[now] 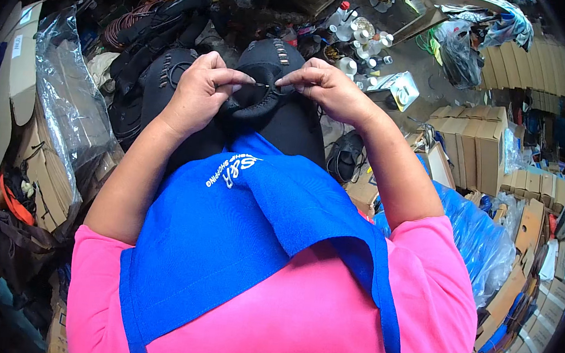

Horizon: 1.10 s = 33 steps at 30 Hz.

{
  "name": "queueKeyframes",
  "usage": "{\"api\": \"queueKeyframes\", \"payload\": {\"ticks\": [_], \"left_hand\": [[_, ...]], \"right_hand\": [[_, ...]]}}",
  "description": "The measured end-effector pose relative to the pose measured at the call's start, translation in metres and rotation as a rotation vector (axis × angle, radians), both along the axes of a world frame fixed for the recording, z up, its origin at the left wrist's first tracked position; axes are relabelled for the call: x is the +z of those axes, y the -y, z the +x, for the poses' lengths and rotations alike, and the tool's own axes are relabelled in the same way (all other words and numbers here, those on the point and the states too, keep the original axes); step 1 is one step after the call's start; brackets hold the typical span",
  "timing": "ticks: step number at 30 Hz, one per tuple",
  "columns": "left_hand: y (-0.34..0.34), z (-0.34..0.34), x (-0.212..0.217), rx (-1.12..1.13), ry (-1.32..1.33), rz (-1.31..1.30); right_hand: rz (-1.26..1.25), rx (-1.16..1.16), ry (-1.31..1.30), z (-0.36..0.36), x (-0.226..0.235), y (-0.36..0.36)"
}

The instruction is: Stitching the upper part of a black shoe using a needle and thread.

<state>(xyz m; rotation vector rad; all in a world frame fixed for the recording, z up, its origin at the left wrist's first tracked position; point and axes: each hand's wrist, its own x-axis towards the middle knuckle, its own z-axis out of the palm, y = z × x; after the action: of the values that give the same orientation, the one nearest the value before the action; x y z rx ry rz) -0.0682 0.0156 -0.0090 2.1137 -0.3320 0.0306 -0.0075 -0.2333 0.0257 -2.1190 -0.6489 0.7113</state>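
A black shoe-like piece (255, 110) with a rounded opening rests on my lap, between my knees. Over it, my left hand (206, 86) pinches one end of a thin dark cord (263, 85) between thumb and fingers. From the other side, my right hand (327, 89) pinches the same cord, its fingertips a short way from the left ones. The cord is too fine to tell whether it is a lace or a thread. A blue apron (223, 238) covers my front down to the lap.
Small bottles (358, 35) crowd the floor ahead on the right. A black shoe (347, 154) lies beside my right leg. Stacked cardboard boxes (473, 143) stand at right, near blue plastic wrapping (460, 219). Clear plastic (74, 98) covers cardboard on the left.
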Motion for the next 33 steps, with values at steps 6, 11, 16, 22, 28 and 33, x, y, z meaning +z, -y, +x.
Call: {"api": "queueKeyframes", "payload": {"ticks": [6, 11, 16, 22, 28, 33], "left_hand": [[0.001, 0.001, -0.001, 0.008, -0.009, 0.004], [0.003, 0.005, -0.003, -0.008, 0.031, 0.052], [0.003, 0.017, -0.007, -0.127, -0.051, -0.03], [0.004, 0.025, 0.007, -0.207, 0.141, 0.107], [0.005, 0.005, 0.016, -0.109, 0.004, 0.105], [0.006, 0.009, 0.001, -0.066, -0.305, -0.168]], "right_hand": [[-0.005, 0.018, -0.004, 0.002, 0.002, 0.0], [0.023, 0.033, -0.049, 0.004, -0.001, 0.003], [0.073, 0.093, -0.125, 0.01, -0.008, 0.007], [0.006, 0.127, -0.085, 0.011, 0.0, -0.001], [0.119, -0.043, -0.226, -0.003, -0.007, -0.001], [0.257, -0.154, -0.412, -0.003, -0.013, -0.004]]}}
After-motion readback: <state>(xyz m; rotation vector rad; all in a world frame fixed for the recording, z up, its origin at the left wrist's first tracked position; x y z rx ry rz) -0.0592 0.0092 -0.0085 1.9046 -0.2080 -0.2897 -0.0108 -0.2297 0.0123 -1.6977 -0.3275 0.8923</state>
